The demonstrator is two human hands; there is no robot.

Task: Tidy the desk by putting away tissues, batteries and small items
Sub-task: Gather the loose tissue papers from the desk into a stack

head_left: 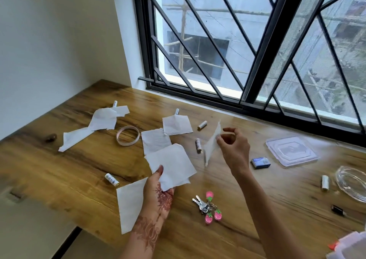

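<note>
My left hand holds a white tissue between thumb and fingers above the wooden desk. My right hand pinches another tissue, lifted edge-on off the desk. More tissues lie flat: one under my left wrist, two in the middle, a long pile at the left. Several white batteries are scattered about, among them one near the left front, one beside my right hand and one at the right.
A ring of tape, a keyring with strawberry charms, a small blue box, a clear plastic lid, a glass dish and a small dark item lie on the desk. A barred window runs behind.
</note>
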